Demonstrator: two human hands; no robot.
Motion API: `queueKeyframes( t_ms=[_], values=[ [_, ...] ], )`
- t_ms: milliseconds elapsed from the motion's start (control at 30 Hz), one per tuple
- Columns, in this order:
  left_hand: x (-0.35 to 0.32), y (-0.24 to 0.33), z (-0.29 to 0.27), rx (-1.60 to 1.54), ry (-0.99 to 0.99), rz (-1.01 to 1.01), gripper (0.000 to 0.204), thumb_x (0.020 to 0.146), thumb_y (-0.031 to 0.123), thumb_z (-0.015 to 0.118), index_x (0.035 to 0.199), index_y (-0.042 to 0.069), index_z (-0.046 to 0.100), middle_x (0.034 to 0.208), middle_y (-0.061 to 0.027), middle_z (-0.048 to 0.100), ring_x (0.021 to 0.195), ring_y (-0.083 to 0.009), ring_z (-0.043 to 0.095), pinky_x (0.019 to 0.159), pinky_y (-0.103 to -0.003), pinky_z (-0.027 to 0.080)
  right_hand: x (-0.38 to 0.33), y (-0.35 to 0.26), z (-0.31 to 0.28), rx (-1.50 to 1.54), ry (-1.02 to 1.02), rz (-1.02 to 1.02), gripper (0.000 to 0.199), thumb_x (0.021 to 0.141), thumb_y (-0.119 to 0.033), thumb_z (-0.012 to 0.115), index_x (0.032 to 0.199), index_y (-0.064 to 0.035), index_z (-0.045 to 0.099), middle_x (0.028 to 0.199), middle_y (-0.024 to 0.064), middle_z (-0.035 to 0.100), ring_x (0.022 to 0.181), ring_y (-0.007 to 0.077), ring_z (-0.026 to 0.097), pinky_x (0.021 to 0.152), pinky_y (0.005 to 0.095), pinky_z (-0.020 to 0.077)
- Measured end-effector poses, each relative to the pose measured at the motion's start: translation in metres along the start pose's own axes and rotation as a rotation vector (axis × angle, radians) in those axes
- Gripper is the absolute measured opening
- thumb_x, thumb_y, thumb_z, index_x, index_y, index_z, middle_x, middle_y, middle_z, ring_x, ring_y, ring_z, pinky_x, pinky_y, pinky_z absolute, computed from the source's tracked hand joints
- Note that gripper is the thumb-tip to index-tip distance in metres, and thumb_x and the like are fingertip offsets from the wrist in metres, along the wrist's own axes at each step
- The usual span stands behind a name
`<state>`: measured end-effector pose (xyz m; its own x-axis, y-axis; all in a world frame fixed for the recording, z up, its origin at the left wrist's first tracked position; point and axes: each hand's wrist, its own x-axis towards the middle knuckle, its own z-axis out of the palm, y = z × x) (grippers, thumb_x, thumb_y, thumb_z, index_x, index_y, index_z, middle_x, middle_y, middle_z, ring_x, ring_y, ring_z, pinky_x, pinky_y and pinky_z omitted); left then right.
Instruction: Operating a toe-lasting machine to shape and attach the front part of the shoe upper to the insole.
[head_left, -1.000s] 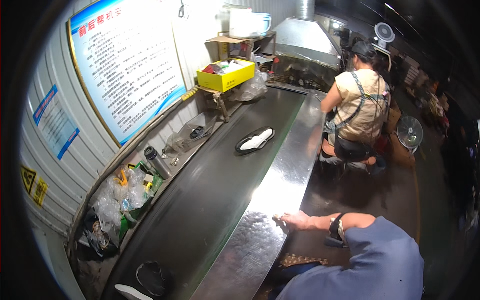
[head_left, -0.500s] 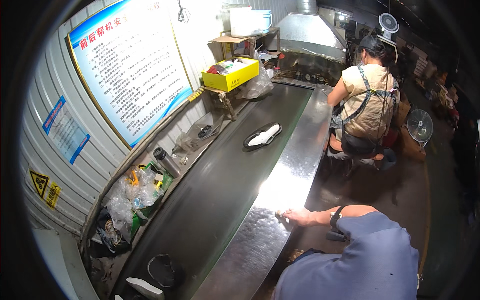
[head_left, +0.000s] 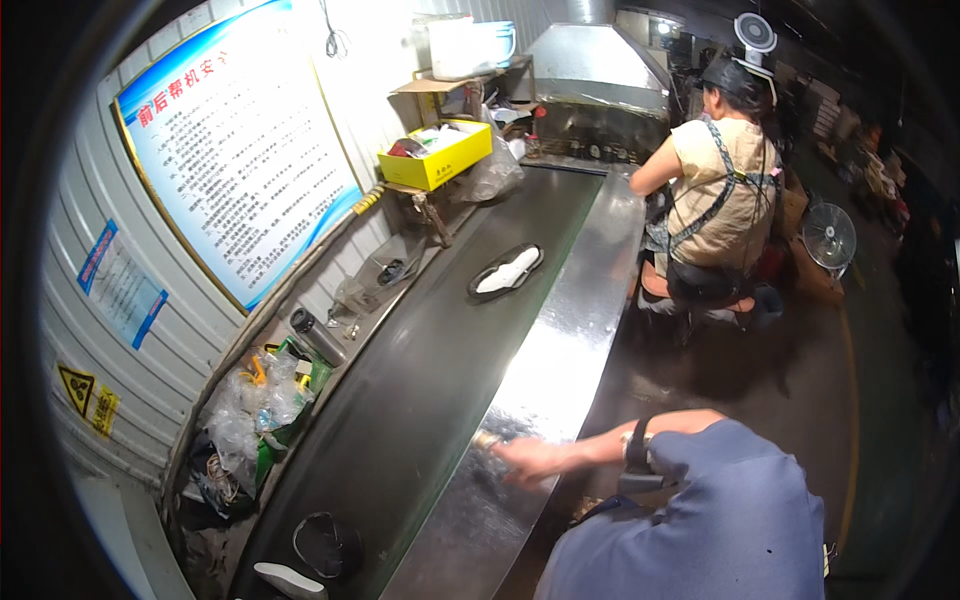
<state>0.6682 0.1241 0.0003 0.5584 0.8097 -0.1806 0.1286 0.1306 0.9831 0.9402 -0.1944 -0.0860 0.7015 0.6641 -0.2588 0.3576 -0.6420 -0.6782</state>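
My right hand (head_left: 528,460) reaches in from the lower right over the shiny metal ledge (head_left: 570,345) beside a dark conveyor belt (head_left: 400,370). Its blurred fingers are drawn together around a small tan thing (head_left: 487,439), whose kind I cannot make out, close to the belt's edge. A black strap (head_left: 637,450) circles the forearm. My left hand is out of view. Farther up the belt lies a black shoe piece (head_left: 505,273) with a white middle. Near the lower edge are a rounded black piece (head_left: 327,545) and a long white piece (head_left: 290,580).
A co-worker (head_left: 725,190) sits at the belt's far right. Beyond stands a metal hood (head_left: 598,60). Along the left wall are a yellow box (head_left: 437,158), a dark bottle (head_left: 317,337) and plastic bags (head_left: 240,410). A floor fan (head_left: 829,237) stands right.
My right hand has moved left across the ledge toward the belt with the small tan thing. The whole view has shifted slightly. The co-worker's head has turned to the left.
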Motion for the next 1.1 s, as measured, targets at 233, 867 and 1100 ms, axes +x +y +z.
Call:
queueKeyframes(
  t_ms=[233,867,1100],
  values=[
    [-0.086,0.012,-0.040,-0.609,-0.134,-0.107,0.049,0.101,0.028,0.047,0.137,-0.004,0.051,0.139,-0.0184,0.055,0.129,-0.0308,0.053,0.105,-0.045,0.047,0.059,-0.131,0.102,0.811,-0.298,-0.069,0.077,0.096,-0.040,0.064,0.153,-0.0059,0.026,0.122,0.0155,0.062,0.106,0.0252,0.062,0.074,0.0405,0.0575],
    [-0.056,-0.027,0.047,-1.500,-0.572,-1.257,0.056,0.097,0.011,0.054,0.146,-0.006,0.033,0.084,-0.0176,0.051,0.047,-0.0130,0.057,0.040,-0.021,0.049,0.088,-0.132,-0.041,1.074,-0.194,0.287,0.029,0.092,-0.027,0.064,0.099,0.0020,0.063,0.078,0.0080,0.064,0.054,0.0131,0.059,0.037,0.0239,0.0479],
    [-0.038,-0.046,0.057,-0.482,-0.669,-1.103,0.064,0.105,0.048,0.033,0.148,0.000,0.035,0.085,-0.0144,0.066,0.046,-0.0150,0.054,0.041,-0.027,0.041,0.100,-0.125,-0.093,0.919,0.028,0.187,0.042,0.084,-0.022,0.075,0.115,0.0003,0.060,0.070,0.0043,0.061,0.047,0.0089,0.054,0.037,0.0229,0.0420]
  ],
)
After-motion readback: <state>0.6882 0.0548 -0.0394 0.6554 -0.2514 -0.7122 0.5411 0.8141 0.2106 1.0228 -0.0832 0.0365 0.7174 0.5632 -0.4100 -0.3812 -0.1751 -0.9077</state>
